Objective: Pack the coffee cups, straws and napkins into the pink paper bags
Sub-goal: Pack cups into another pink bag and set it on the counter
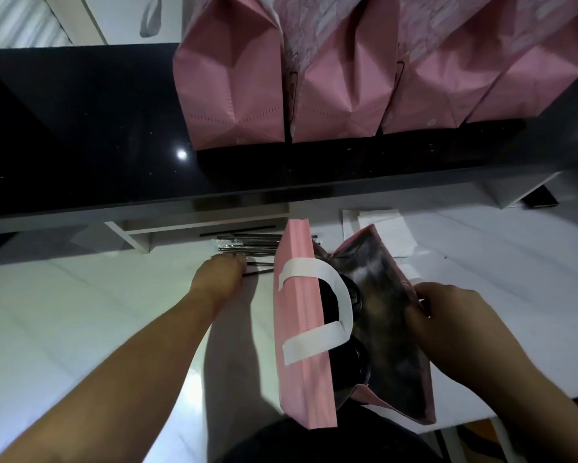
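White table (80,312), left grip (219,274) on straws (247,245)

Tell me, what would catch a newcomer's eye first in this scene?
Probably the open pink paper bag near the front of the white table, its far rim held by the right hand, with dark cup lids visible inside. Behind it, more pink bags stand in a row on the black counter, while the left hand reaches the black straws.
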The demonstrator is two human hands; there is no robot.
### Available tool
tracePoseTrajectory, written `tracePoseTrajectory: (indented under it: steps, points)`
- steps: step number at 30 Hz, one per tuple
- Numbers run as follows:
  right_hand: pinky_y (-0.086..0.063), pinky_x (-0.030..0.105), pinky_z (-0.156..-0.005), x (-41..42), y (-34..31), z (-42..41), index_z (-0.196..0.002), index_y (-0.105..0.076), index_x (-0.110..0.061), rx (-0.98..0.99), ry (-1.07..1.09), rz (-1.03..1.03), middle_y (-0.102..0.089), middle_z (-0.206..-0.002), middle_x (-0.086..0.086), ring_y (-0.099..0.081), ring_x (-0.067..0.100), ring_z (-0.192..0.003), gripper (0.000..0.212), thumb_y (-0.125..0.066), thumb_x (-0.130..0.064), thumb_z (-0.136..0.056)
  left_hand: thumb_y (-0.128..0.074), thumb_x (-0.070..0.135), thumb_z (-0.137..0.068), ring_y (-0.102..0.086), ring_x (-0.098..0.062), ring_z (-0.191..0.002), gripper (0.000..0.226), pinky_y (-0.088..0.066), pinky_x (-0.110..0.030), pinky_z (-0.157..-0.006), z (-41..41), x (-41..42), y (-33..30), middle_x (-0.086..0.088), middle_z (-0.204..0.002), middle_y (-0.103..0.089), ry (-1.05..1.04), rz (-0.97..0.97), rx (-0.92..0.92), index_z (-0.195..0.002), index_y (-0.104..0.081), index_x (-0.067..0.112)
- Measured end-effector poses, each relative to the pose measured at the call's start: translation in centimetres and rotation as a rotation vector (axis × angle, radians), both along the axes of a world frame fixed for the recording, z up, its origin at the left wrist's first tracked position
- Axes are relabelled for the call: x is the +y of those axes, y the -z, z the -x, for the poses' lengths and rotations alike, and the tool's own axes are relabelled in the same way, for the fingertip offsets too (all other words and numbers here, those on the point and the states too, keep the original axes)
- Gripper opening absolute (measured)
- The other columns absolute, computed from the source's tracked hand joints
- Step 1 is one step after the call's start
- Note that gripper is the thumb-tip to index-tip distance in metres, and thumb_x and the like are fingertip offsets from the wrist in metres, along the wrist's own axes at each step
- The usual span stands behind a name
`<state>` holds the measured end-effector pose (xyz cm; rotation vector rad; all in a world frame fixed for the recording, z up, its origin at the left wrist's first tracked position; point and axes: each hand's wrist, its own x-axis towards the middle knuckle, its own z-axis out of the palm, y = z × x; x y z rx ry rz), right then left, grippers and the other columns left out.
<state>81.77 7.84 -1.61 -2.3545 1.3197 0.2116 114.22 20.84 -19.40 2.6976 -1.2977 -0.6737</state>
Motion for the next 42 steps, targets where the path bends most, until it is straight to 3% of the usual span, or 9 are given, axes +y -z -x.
tracePoseTrajectory:
  steps: [3,6,10,16,20,24,28,34,42]
  points:
    - [-0.04,0.019,-0.05,0.0,0.2,0.1,-0.095,-0.071,-0.025,0.001,-0.007,-0.009,-0.066,-0.073,-0.01,-0.061,0.007,-0.063,0.02,-0.052,-0.031,-0.101,-0.052,0.042,-0.106,-0.066,-0.031,-0.109,0.026,-0.054,-0.038,-0.092,-0.2,0.2,0.2,-0.007,-0.117,-0.068,0.063,-0.039,0.02,-0.103,-0.067,0.021]
    - [-0.038,0.019,-0.049,-0.1,0.2,0.3,-0.088,-0.067,-0.026,0.0,-0.01,-0.002,-0.066,-0.071,-0.011,-0.061,0.007,-0.061,0.02,-0.053,-0.032,-0.101,-0.061,0.037,-0.096,-0.068,-0.024,-0.101,0.016,-0.052,-0.032,-0.083,-0.2,1.0,-0.1,0.0,-0.109,-0.072,0.115,-0.049,-0.012,-0.085,-0.064,0.026]
    - [-0.05,0.031,-0.051,-0.2,0.2,0.2,-0.079,-0.065,-0.024,-0.006,-0.025,0.02,-0.067,-0.066,-0.005,-0.061,0.012,-0.058,0.023,-0.054,-0.029,-0.099,-0.059,0.035,-0.092,-0.065,-0.024,-0.09,0.014,-0.05,-0.029,-0.075,-0.2,2.7,-1.6,0.001,-0.101,-0.073,0.068,-0.052,-0.034,-0.092,-0.068,0.025]
    - [-0.061,0.046,-0.067,-0.2,-0.1,-0.4,-0.094,-0.071,-0.015,-0.033,-0.072,-0.029,-0.074,-0.079,0.002,-0.067,0.02,-0.069,0.027,-0.054,-0.036,-0.098,-0.07,0.02,-0.087,-0.066,-0.019,-0.082,0.012,-0.045,-0.027,-0.065,1.4,6.4,-7.0,0.009,-0.087,-0.072,-0.158,0.169,0.091,-0.089,-0.068,0.032]
    - [-0.058,0.035,-0.063,-0.3,-0.5,-0.6,-0.089,-0.069,-0.024,-0.011,-0.075,-0.073,-0.07,-0.07,-0.006,-0.065,0.012,-0.065,0.028,-0.047,-0.04,-0.097,-0.077,0.022,-0.087,-0.068,0.0,-0.075,0.015,-0.05,-0.02,-0.066,4.6,8.3,-12.4,0.021,-0.078,-0.072,-0.306,0.393,0.157,-0.081,-0.07,0.034]
    - [-0.059,0.037,-0.066,-0.3,-0.7,-0.3,-0.082,-0.067,-0.023,-0.045,-0.095,-0.084,-0.07,-0.07,-0.005,-0.066,0.014,-0.065,0.027,-0.047,-0.036,-0.095,-0.081,0.029,-0.085,-0.069,0.0,-0.078,0.012,-0.054,-0.022,-0.069,9.0,8.3,-19.3,0.026,-0.083,-0.072,-0.292,0.542,0.121,-0.085,-0.074,0.039]
    - [-0.06,0.038,-0.065,-0.2,-0.8,0.1,-0.082,-0.067,-0.022,-0.081,-0.114,-0.056,-0.071,-0.069,-0.004,-0.067,0.015,-0.063,0.026,-0.048,-0.035,-0.094,-0.079,0.037,-0.084,-0.066,0.011,-0.081,0.016,-0.055,-0.014,-0.064,13.6,6.6,-24.5,0.039,-0.086,-0.067,-0.102,0.345,0.115,-0.087,-0.07,0.05]
    - [-0.058,0.038,-0.061,-0.3,-0.7,0.8,-0.073,-0.06,-0.02,-0.098,-0.116,-0.048,-0.07,-0.064,-0.002,-0.065,0.018,-0.063,0.026,-0.047,-0.034,-0.091,-0.068,0.03,-0.088,-0.068,-0.005,-0.087,0.026,-0.055,-0.024,-0.073,18.2,3.4,-25.1,0.014,-0.094,-0.074,0.113,-0.005,0.012,-0.112,-0.075,0.035]
    - [-0.058,0.039,-0.062,-0.1,-0.7,1.0,-0.079,-0.06,-0.017,-0.13,-0.133,-0.023,-0.067,-0.069,0.0,-0.064,0.022,-0.063,0.022,-0.051,-0.033,-0.092,-0.069,0.022,-0.086,-0.073,-0.024,-0.084,0.02,-0.062,-0.042,-0.076,20.5,-2.2,-22.7,-0.009,-0.09,-0.077,0.185,-0.017,0.05,-0.1,-0.078,0.01]
